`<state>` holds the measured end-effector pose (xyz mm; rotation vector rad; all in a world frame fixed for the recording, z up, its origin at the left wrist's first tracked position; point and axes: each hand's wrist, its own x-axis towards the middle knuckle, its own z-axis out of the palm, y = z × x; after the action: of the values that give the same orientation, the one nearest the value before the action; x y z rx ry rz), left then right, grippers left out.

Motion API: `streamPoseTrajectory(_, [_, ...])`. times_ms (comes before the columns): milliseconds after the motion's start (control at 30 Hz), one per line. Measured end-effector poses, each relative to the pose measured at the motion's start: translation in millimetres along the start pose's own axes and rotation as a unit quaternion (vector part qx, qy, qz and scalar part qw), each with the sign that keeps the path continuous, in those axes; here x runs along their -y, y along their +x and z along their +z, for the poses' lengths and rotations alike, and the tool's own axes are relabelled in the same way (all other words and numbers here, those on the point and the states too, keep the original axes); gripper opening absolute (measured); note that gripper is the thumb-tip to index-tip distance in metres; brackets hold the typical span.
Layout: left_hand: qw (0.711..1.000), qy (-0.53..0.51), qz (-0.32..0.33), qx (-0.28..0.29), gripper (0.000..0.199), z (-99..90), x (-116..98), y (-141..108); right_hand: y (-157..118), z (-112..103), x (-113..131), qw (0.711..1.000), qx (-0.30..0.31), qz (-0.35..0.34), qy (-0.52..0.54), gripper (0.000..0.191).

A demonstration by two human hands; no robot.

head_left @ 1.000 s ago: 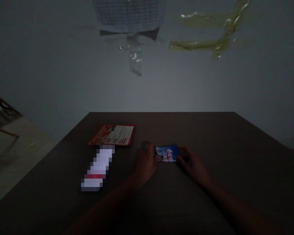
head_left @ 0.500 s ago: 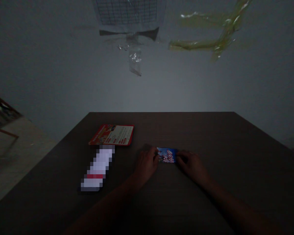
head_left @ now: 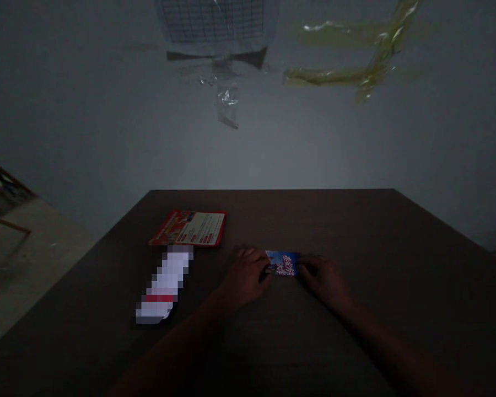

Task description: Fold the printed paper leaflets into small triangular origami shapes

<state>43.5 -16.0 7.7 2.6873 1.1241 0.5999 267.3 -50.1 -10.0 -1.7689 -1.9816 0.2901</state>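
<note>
A small flat blue card point(head_left: 283, 263) with white and red lettering lies at the middle of the dark table, between my two hands. At its left edge is my left hand point(head_left: 244, 275), thumb and index finger closed on that side and covering part of the print. My right hand point(head_left: 323, 280) pinches the right edge between thumb and curled fingers. Both forearms reach in from the bottom of the view. Dim light hides the fingertips in part.
Left of my hands, a red and cream printed booklet point(head_left: 189, 228) lies on the table point(head_left: 314, 215). Nearer me is a pixelated bright phone-shaped object point(head_left: 165, 284). A taped wall point(head_left: 310, 149) stands behind the table's far edge. Wooden furniture point(head_left: 8, 223) shows at far left.
My left hand has shifted slightly left and its fingers are spread a little more along the card's left edge. My right hand has hardly moved.
</note>
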Motion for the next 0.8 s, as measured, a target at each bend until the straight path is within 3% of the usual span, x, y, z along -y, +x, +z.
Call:
streamPoseTrajectory(300, [0.999, 0.022, 0.036, 0.016, 0.026, -4.1, 1.1, 1.8, -5.8, -5.1, -0.8, 0.997, -0.047, -0.041, -0.044, 0.029])
streamPoseTrajectory(467, [0.999, 0.016, 0.043, 0.016, 0.027, -5.1, 0.7, 2.7, -9.2, -6.2, 12.4, 0.984, -0.074, -0.138, -0.082, 0.031])
streamPoseTrajectory(567, [0.999, 0.001, 0.047, 0.016, 0.027, -3.5, 1.2, 3.1, -9.0, -4.0, 15.6, 0.974, -0.073, -0.188, -0.108, 0.026])
streamPoseTrajectory(800, [0.995, -0.088, 0.039, 0.008, 0.022, 0.1, 2.4, 3.9, -7.2, 0.0, 7.1, 0.973, -0.072, -0.202, -0.080, 0.023])
